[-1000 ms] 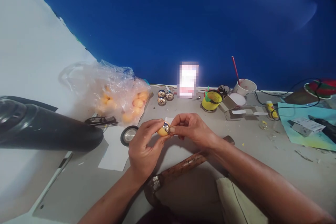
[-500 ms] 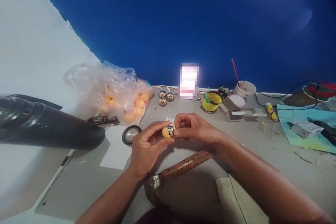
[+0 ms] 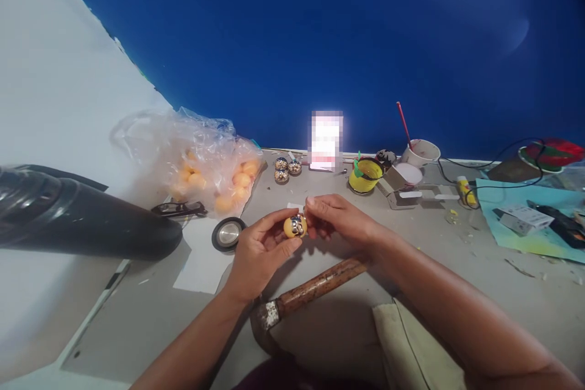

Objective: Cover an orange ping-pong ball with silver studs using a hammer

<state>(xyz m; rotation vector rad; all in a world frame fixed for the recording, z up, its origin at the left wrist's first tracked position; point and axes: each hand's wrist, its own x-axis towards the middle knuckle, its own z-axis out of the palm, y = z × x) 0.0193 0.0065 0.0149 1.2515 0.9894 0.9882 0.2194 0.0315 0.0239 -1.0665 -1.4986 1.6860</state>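
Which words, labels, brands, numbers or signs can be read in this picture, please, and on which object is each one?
None can be read.
Small white box: print, too small to read.
Yellow tube: any print is too small.
Bright screen: pixelated, nothing legible.
Yellow ball in the left hand: no lettering visible.

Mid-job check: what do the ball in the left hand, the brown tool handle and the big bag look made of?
Ball: probably plastic, smooth yellow-orange; its silver pieces shine like mirrors, perhaps glass or metallised plastic.
Tool handle: likely wood, brown and worn with dark scuffs.
Bag: apparently thin plastic film, given its glossy wrinkles and the orange balls showing through.
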